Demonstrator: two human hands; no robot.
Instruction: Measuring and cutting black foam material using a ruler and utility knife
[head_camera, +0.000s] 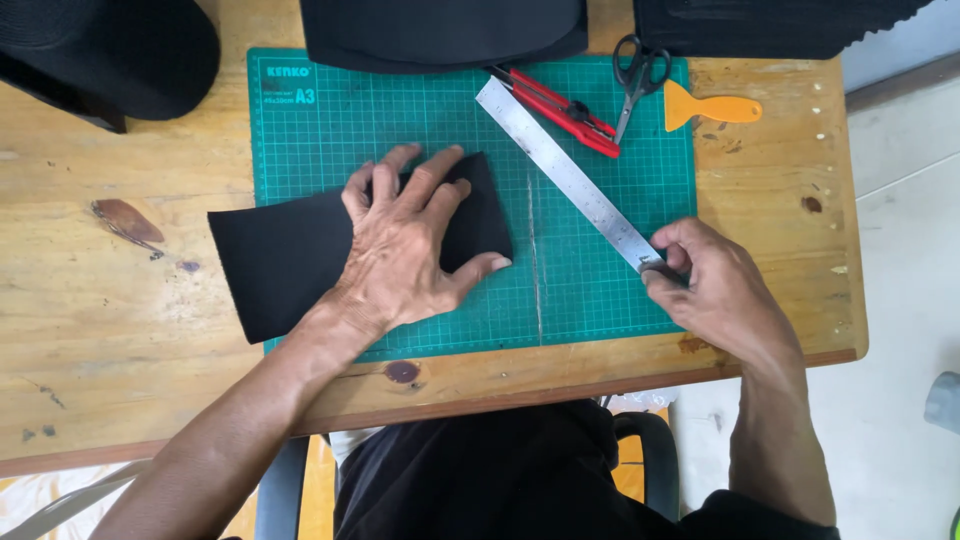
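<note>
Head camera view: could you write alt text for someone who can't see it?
A person's left hand presses a black sheet flat on a green cutting mat, while the right hand grips the end of a steel ruler. Scissors lie beyond.

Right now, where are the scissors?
In the head view, the scissors lie at the far right corner of the green cutting mat, between the red utility knife and the orange scraper.
</note>
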